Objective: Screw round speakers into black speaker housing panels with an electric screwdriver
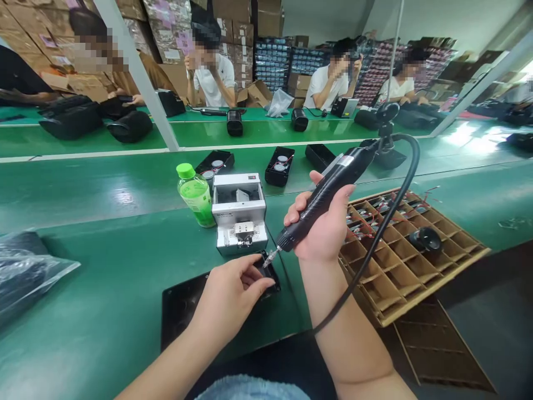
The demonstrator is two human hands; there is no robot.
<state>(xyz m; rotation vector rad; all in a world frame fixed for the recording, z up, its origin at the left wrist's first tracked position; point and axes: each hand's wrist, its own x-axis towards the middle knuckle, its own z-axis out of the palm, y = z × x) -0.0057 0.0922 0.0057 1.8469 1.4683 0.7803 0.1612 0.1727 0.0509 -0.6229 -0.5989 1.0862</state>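
Note:
My right hand [322,225] is wrapped round a black electric screwdriver [328,186], its bit pointing down-left at the far right corner of a black plastic panel [183,305]. A thick black cable [391,211] loops from the tool's top past my forearm. My left hand [231,297] rests on the panel's right end, fingers pinched at the spot under the bit; what they pinch is too small to see. Just behind stands a grey-white screw feeder box [239,214].
A green drink bottle [195,194] stands left of the feeder. A cardboard divider tray [408,250] with small parts lies at the right. Black housings [280,165] sit on the green belt behind. A plastic bag [25,272] is at left. Several people sit opposite.

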